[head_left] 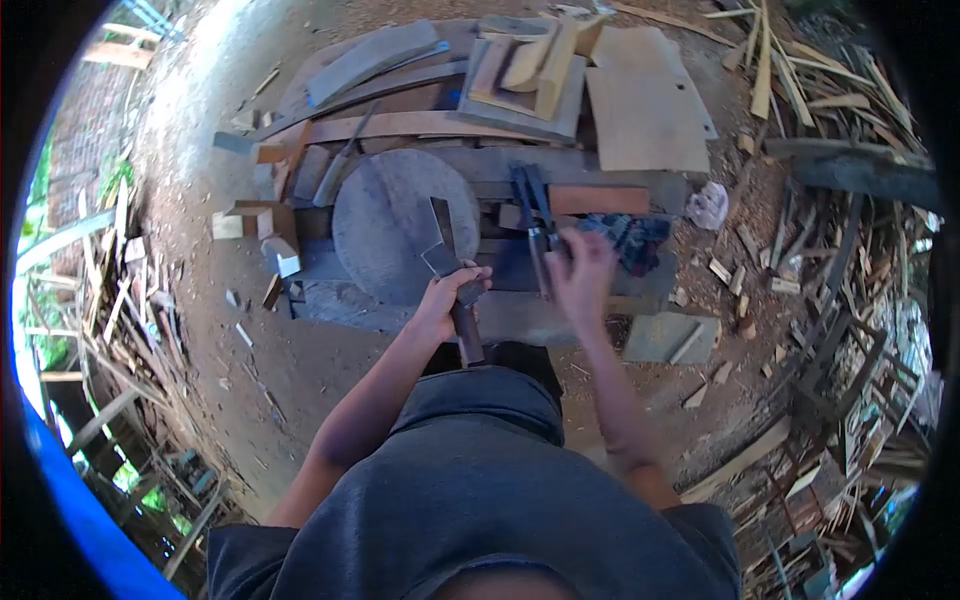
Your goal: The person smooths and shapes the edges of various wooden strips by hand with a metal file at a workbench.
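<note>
My left hand [448, 305] is closed around a dark tool with a block-like wooden body [467, 337]; a flat metal piece [438, 260] and a narrow dark strip [441, 220] stick out at its far end. I cannot tell its exact kind. Below that hand lies a round wooden disc [375, 225]. My right hand [585, 275], smeared by motion, is right beside several chisel-like tools [538, 240] with dark blades pointing away from me. A patterned dark cloth [635, 240] is just beyond its fingers, near a reddish-brown block [600, 200].
Thin boards [648, 105] and stacked wood pieces [530, 80] lie at the far side of the low work surface. A long-handled tool [340, 165] rests left of the disc. Wood scraps [850, 90] pile up along the right, and a crumpled white bag [708, 205] sits on the ground.
</note>
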`<state>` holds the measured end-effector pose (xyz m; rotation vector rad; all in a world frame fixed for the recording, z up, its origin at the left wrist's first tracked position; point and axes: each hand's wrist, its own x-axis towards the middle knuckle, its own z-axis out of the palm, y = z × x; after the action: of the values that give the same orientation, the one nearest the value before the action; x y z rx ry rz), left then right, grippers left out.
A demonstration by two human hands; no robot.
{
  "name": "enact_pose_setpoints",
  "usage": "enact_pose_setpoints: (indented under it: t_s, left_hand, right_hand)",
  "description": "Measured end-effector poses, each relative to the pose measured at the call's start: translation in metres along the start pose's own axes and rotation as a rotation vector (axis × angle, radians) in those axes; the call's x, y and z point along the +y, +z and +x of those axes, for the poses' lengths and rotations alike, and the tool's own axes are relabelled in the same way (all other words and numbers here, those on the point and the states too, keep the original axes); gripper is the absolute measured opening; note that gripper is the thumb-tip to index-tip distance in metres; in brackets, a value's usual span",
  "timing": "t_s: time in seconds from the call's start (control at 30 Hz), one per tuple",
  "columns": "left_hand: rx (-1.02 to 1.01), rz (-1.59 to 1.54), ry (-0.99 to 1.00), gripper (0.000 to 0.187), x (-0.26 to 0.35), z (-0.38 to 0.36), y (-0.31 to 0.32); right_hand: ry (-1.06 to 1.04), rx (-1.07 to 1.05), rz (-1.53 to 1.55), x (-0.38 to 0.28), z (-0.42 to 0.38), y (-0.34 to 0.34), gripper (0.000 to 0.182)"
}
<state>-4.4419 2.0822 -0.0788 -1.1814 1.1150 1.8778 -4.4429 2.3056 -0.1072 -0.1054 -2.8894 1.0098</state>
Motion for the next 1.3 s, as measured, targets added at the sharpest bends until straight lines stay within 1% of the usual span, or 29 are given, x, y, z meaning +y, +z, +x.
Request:
enact_pose_setpoints:
  t_s: [0.07, 0.1, 0.13, 0.17, 0.2, 0.23, 0.27, 0.3, 0.37, 0.43, 0.47, 0.53, 0.57, 0.63, 0.67, 0.73, 0.77, 0.83, 0.87, 0.93, 0.97, 1.03, 1.07, 1.13, 1.17, 1.2, 1.23, 1.27, 1.3]
  left_hand:
    - [0.039, -0.019, 0.0, 0.013, 0.002, 0.001, -0.014]
    - [0.053, -0.032, -0.017, 0.014, 0.002, 0.003, -0.017]
    - [0.046, -0.033, -0.02, 0.014, 0.001, 0.004, -0.021]
    - [0.074, -0.032, -0.019, 0.013, 0.002, 0.004, -0.026]
    - [0.105, -0.033, -0.014, 0.013, 0.004, 0.005, -0.031]
    - [0.108, -0.039, -0.011, 0.013, 0.005, 0.004, -0.035]
    - [0.089, -0.045, 0.02, 0.012, 0.006, 0.002, -0.039]
    - [0.068, -0.049, 0.049, 0.011, 0.007, 0.001, -0.042]
    - [0.083, -0.024, 0.053, 0.011, 0.011, 0.0, -0.047]
    - [0.082, 0.006, 0.055, 0.011, 0.013, 0.0, -0.046]
    - [0.097, -0.011, 0.057, 0.011, 0.014, -0.001, -0.045]
    - [0.115, -0.032, 0.052, 0.011, 0.016, 0.001, -0.045]
    - [0.114, -0.034, 0.055, 0.011, 0.016, 0.0, -0.043]
    - [0.106, -0.021, 0.057, 0.011, 0.018, -0.003, -0.04]
    - [0.103, -0.017, 0.067, 0.011, 0.02, -0.003, -0.04]
    - [0.027, 0.084, 0.068, 0.01, 0.02, -0.007, -0.039]
    - [0.025, 0.087, 0.072, 0.01, 0.02, -0.009, -0.037]
    - [-0.053, 0.082, 0.063, 0.01, 0.018, -0.011, -0.03]
    - [-0.055, 0.085, 0.058, 0.01, 0.013, -0.009, -0.027]
    - [-0.022, 0.027, 0.157, 0.016, 0.003, -0.002, -0.018]
    - [-0.024, 0.029, 0.153, 0.016, 0.001, -0.001, -0.015]
    - [-0.097, 0.081, 0.23, 0.023, -0.001, -0.001, -0.013]
    - [-0.084, 0.079, 0.228, 0.023, -0.001, -0.003, -0.009]
    - [-0.143, 0.096, 0.182, 0.03, 0.0, -0.004, -0.002]
    - [-0.147, 0.098, 0.18, 0.03, -0.002, -0.002, -0.002]
    - [-0.217, 0.126, 0.193, 0.035, -0.006, 0.002, -0.001]
    - [-0.29, 0.154, 0.202, 0.039, -0.01, 0.005, 0.0]
    - [-0.302, 0.16, 0.193, 0.039, -0.016, 0.007, 0.002]
    - [-0.322, 0.126, 0.233, 0.043, -0.022, 0.008, 0.003]
  right_hand:
    - [0.036, 0.172, -0.246, 0.019, 0.013, -0.013, 0.048]
    - [0.035, 0.174, -0.248, 0.04, 0.014, -0.012, 0.048]
    - [0.074, 0.066, -0.273, 0.064, 0.012, -0.006, 0.049]
    - [0.113, -0.043, -0.297, 0.074, 0.014, -0.008, 0.05]
    - [0.108, -0.041, -0.3, 0.084, 0.015, -0.012, 0.05]
    - [0.139, -0.099, -0.24, 0.081, 0.018, -0.022, 0.052]
    - [0.172, -0.159, -0.178, 0.072, 0.021, -0.032, 0.053]
    - [0.17, -0.164, -0.178, 0.061, 0.023, -0.041, 0.053]
    - [0.116, -0.381, -0.029, 0.03, 0.026, -0.06, 0.057]
    - [0.109, -0.62, 0.268, 0.001, 0.024, -0.062, 0.062]
    - [0.109, -0.61, 0.254, -0.004, 0.025, -0.056, 0.062]
    - [-0.012, -0.402, 0.213, 0.001, 0.025, -0.032, 0.065]
    - [-0.016, -0.402, 0.213, 0.015, 0.033, -0.022, 0.065]
    - [-0.03, -0.247, -0.294, 0.055, 0.055, -0.006, 0.07]
    - [-0.033, -0.236, -0.292, 0.071, 0.06, -0.002, 0.07]
    - [-0.273, -0.22, -0.611, 0.089, 0.071, 0.0, 0.065]
    - [-0.272, -0.215, -0.611, 0.093, 0.075, 0.001, 0.065]
    - [-0.335, -0.24, -0.647, 0.097, 0.082, -0.002, 0.054]
    - [-0.329, -0.241, -0.649, 0.089, 0.085, -0.008, 0.054]
    - [-0.148, -0.363, -0.528, 0.073, 0.09, -0.022, 0.036]
    - [-0.144, -0.365, -0.529, 0.067, 0.088, -0.027, 0.036]
    - [-0.048, -0.146, -0.321, 0.054, 0.073, -0.035, 0.032]
    - [-0.05, -0.156, -0.312, 0.047, 0.065, -0.036, 0.032]
    - [-0.043, -0.239, 0.154, 0.035, 0.048, -0.041, 0.035]
    - [0.068, -0.329, 0.388, 0.017, 0.04, -0.042, 0.038]
    - [0.183, -0.41, 0.618, -0.005, 0.029, -0.039, 0.04]
    - [0.096, -0.349, 0.39, -0.014, 0.007, -0.028, 0.047]
    - [0.054, -0.281, 0.435, -0.03, -0.006, -0.018, 0.052]
    - [0.074, -0.392, 0.343, -0.049, -0.014, -0.02, 0.059]
